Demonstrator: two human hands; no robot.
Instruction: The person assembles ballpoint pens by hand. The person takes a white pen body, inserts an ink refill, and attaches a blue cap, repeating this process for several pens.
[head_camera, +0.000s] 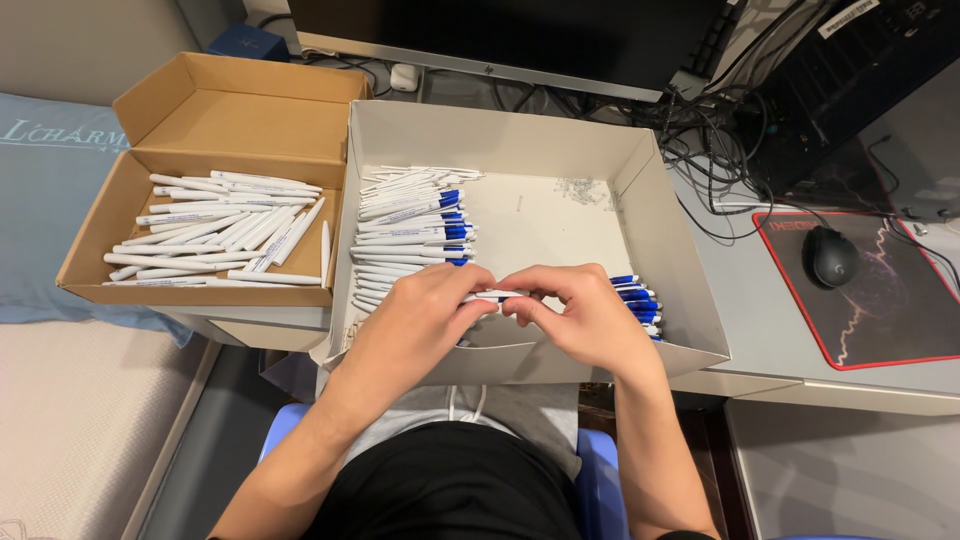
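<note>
My left hand (425, 310) and my right hand (580, 315) meet over the near side of a white open box (655, 215), both pinching one white pen (497, 295) held level between them. Left of the hands lies a stack of white pens with blue tips (415, 230) inside that box. A smaller bunch of blue-tipped pens (635, 300) lies just right of my right hand. Tiny small parts (585, 190) are scattered on the box floor at the back.
A brown cardboard box (215, 100) with several white pen barrels (220, 235) stands to the left. A monitor base and cables are behind. A black mouse (832, 255) rests on a dark mouse pad (880, 330) at right. A blue pillow (45, 200) lies far left.
</note>
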